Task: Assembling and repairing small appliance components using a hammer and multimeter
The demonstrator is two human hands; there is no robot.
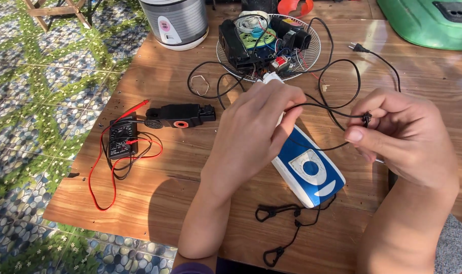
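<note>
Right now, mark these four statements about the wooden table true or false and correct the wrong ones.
1. Both hands hold a black cable. True: the left hand and the right hand pinch it between them.
2. The multimeter lies beside the right hand. False: it lies on the far side of the left hand, with red and black leads.
3. A blue and white device lies on the table below the hands. True.
4. The wire fan guard is empty. False: it holds black electrical parts.
</note>
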